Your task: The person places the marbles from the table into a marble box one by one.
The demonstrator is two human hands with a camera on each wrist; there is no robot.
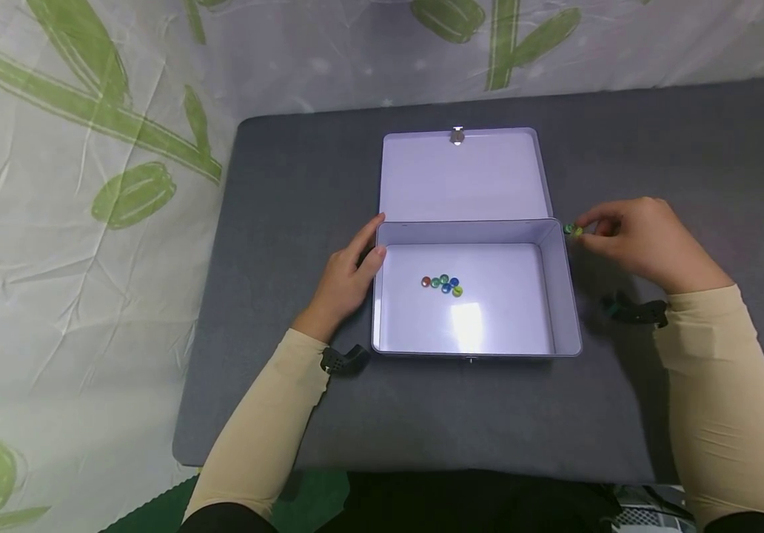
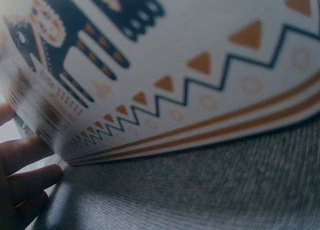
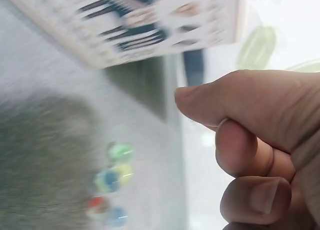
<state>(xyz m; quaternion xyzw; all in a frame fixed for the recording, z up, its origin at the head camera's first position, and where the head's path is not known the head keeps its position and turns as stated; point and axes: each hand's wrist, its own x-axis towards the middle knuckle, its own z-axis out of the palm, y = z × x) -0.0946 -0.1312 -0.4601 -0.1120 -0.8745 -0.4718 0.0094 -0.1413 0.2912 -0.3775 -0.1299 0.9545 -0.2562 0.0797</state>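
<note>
Head view alone shows marbles inside the box.

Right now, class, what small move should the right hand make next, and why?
Probably have the right hand pinch one loose marble: several lie outside the box, close to those fingers, while other marbles sit inside the open box and the left hand touches the box's left side.

- Left hand: cut off by the left edge of its wrist view.
- Box's printed side: runs past that view's top.
- Loose marbles: blurred in the right wrist view, perhaps five.
</note>
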